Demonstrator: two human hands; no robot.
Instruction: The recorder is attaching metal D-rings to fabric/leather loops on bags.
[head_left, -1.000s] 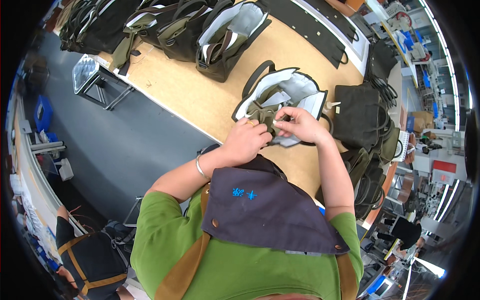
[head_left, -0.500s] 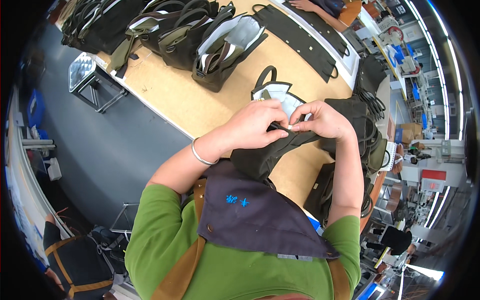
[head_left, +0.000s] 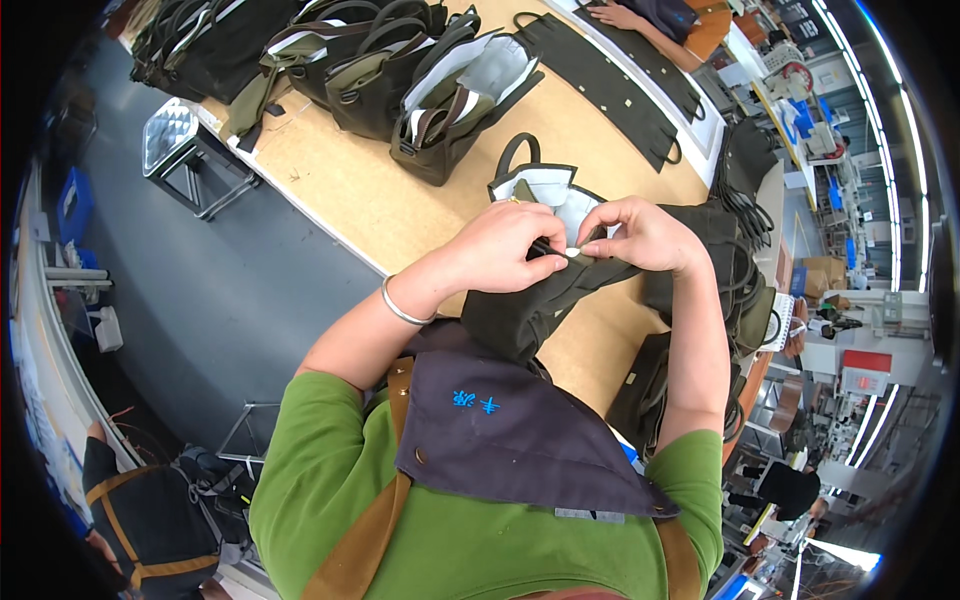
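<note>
A dark olive fabric bag (head_left: 515, 312) with a pale lining lies across the table's near side, its mouth up and one looped handle beyond my hands. My left hand (head_left: 508, 243) is closed on the bag's edge, thumb and fingers pinched together. Close on its right, my right hand (head_left: 645, 236) pinches the same edge between thumb and fingertips. A small white piece (head_left: 573, 252) shows at the edge between the two pinches; its kind is too small to tell. A silver bangle (head_left: 402, 304) circles my left wrist.
Finished-looking dark bags (head_left: 450, 105) stand in a row at the table's far left. Flat dark panels with handles (head_left: 600, 90) lie at the far side, near another person's hand (head_left: 612, 15). More dark bags (head_left: 700, 270) are piled at right. A metal-framed stool (head_left: 180, 140) stands left.
The white piece between my fingertips shows more plainly and my fingertips are slightly farther apart. Both hands keep hold of the bag's edge.
</note>
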